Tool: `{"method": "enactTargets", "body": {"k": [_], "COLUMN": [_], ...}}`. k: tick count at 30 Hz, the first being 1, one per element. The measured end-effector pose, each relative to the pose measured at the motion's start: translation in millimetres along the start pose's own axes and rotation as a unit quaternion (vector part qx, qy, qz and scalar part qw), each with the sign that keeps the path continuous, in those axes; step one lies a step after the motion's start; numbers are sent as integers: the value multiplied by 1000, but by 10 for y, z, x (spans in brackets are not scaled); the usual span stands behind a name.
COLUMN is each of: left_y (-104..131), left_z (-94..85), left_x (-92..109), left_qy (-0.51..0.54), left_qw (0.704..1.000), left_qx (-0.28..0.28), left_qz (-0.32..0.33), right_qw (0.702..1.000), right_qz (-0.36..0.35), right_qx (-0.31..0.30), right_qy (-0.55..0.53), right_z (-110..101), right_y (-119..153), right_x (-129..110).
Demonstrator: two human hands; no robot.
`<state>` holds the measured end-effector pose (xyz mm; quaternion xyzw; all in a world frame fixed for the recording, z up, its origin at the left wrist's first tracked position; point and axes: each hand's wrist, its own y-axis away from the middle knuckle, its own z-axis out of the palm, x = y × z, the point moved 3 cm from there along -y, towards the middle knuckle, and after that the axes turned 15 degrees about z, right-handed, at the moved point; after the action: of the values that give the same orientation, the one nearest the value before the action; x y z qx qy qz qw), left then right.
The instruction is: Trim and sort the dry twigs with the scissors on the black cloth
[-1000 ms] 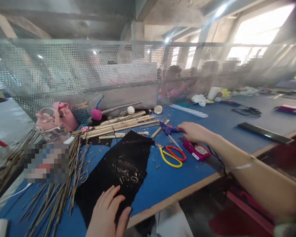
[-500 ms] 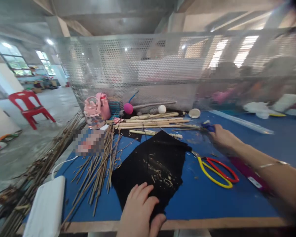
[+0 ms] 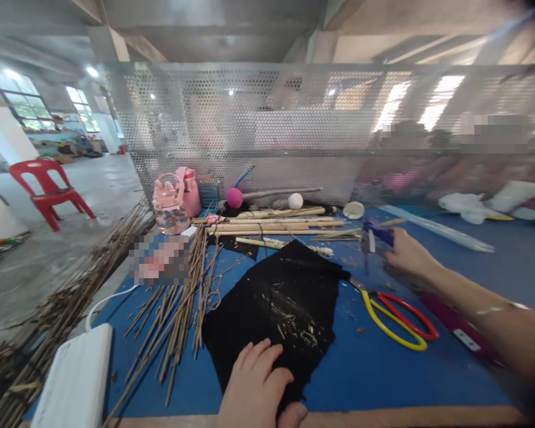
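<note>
My left hand (image 3: 261, 386) rests with fingers apart on the lower part of a black cloth (image 3: 267, 303), which carries pale wood shavings. Over at the right, my right hand (image 3: 408, 252) is closed around the blue handle of a tool (image 3: 378, 232); its metal part is blurred and its kind is unclear. Scissors (image 3: 392, 318) with one red and one yellow handle lie right of the cloth, their blades partly beneath its edge. Peeled pale sticks (image 3: 271, 227) lie behind the cloth, left of the tool.
Thin brown twigs (image 3: 178, 327) and a white power bank (image 3: 74, 377) are on the left of the blue table. A pink bottle (image 3: 170, 208), two balls and a perforated screen (image 3: 249, 131) stand at the back. A red chair (image 3: 49, 187) stands on the floor.
The tool in my right hand has tilted, and its metal part now points downward, off the pale sticks. My right hand has moved slightly right. My left hand remains on the cloth.
</note>
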<state>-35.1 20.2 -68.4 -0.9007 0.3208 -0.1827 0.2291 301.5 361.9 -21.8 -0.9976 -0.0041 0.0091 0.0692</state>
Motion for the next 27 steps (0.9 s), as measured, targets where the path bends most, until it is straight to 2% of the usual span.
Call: {"method": "enactTargets", "body": {"k": [2,3,6,9,11,12,14,16,17,18,20,22,24,27], "left_y": [7,14,42,-54,-318,-530,-1074,-1688,-1968,-2222,-2597,-2807,-2917,-3040], "left_z": [12,18,27,-75,-225,-308,-414,-403,-338,-250,8,299,546,777], "left_x": [-21,-33,-50,11,98,141,146,21,-106,-252,-585,-922,-1220,-1545], "left_qy": [-25,-38,-68,-74,-58,-43,-29,-40,-42,-47,-51,-57,-65,-81], "left_qw": [1000,999,996,996,998,999,993,983,976,975,973,970,967,965], "left_qx": [8,13,12,-6,-21,-31,-92,-153,-181,-183,-190,-201,-212,-209], "left_qz": [12,18,51,48,10,-8,-68,-91,-114,-120,-122,-125,-128,-137], "right_qw": [992,988,983,980,978,977,975,974,974,975,976,977,974,966], "right_qz": [110,134,148,146,156,164,180,189,190,189,184,186,200,234], "right_qx": [53,64,84,95,90,86,80,76,72,68,59,49,38,18], "right_qy": [-34,-44,-74,-95,-103,-105,-106,-103,-101,-99,-96,-97,-102,-112], "right_z": [-118,-149,-154,-73,-14,6,21,9,-2,-15,-42,-61,-71,-71], "right_y": [-42,-66,-123,-110,-70,-45,14,76,105,132,163,147,71,-137], "right_x": [-55,-95,-200,-247,-257,-259,-263,-267,-267,-265,-248,-220,-193,-178]}}
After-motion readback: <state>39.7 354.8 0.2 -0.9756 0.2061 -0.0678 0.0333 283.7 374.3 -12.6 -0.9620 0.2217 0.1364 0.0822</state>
